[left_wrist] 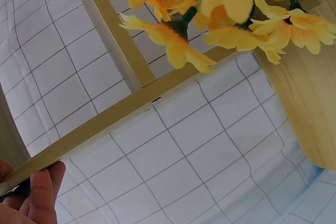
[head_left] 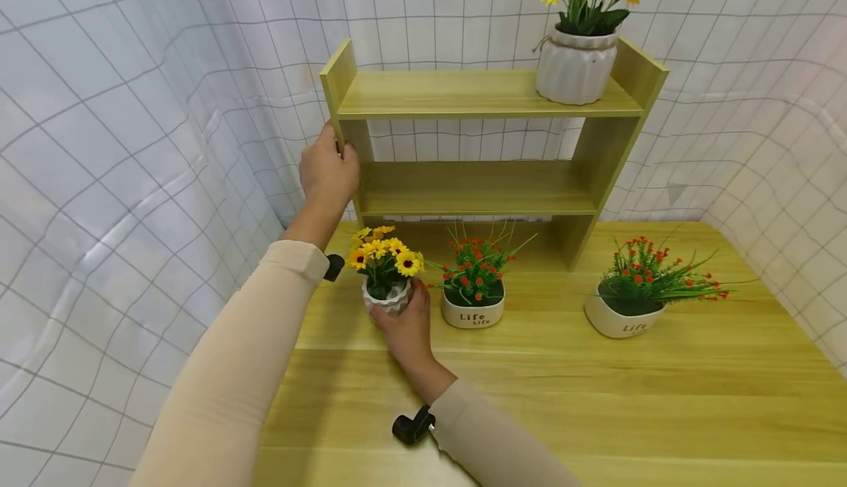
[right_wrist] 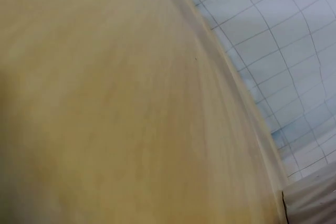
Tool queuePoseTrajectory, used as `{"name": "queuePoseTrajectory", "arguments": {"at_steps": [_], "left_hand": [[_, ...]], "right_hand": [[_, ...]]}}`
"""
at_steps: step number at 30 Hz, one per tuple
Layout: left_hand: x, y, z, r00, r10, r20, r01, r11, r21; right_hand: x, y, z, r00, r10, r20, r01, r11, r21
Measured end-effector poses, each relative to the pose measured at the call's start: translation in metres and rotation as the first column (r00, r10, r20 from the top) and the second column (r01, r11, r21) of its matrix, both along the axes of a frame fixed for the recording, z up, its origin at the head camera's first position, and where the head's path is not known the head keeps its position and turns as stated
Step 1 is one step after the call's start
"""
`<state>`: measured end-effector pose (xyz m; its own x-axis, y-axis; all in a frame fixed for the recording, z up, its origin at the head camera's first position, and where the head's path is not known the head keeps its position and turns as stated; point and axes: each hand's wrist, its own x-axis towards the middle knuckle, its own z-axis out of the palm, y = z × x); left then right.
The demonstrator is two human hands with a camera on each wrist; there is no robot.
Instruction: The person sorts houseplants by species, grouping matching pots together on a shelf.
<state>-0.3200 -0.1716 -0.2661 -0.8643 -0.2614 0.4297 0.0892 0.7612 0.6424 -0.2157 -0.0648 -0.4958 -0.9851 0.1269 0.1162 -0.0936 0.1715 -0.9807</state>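
Backdrop: white sheet with a dark grid (head_left: 119, 141), hanging behind and at both sides of a wood-grain table (head_left: 595, 413).
Small yellow-flower pot: white, ruffled rim (head_left: 385, 270), in front of the shelf's lower left end; whether its base touches the table cannot be told.
Right hand: thumb and fingers closed around the small pot's side (head_left: 409, 329); the right wrist view shows only tabletop and sheet.
Wooden shelf: tiered unit (head_left: 479, 187) standing on the table, side panels rising above its top board.
Left hand: gripping the edge of the shelf's left side panel (head_left: 329, 169), fingers curled about it.
Nearer red-flower pot: white, marked "Life" (head_left: 473, 281), just right of the right hand, before the shelf.
Farther red-flower pot: also marked "Life" (head_left: 627, 299), well apart to the right, its stems leaning rightward.
Large yellow-flower pot: white, fluted (head_left: 577, 64), upright at the right end of the top board.
Sleeves: beige on both arms (head_left: 231, 369), a black device (head_left: 413, 426) near each cuff.
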Motion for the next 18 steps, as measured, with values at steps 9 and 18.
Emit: {"name": "queuePoseTrajectory", "arguments": {"at_steps": [9,18], "left_hand": [[0.001,0.000,0.000,1.000,0.003,0.007,-0.003,1.000,-0.006],[0.000,-0.001,0.000,1.000,-0.005,-0.005,0.005,1.000,-0.012]], "right_hand": [[-0.001,0.000,0.000,1.000,-0.024,0.008,0.024,1.000,-0.020],[0.010,0.004,0.013,0.999,-0.009,-0.042,0.005,0.995,-0.095]]}}
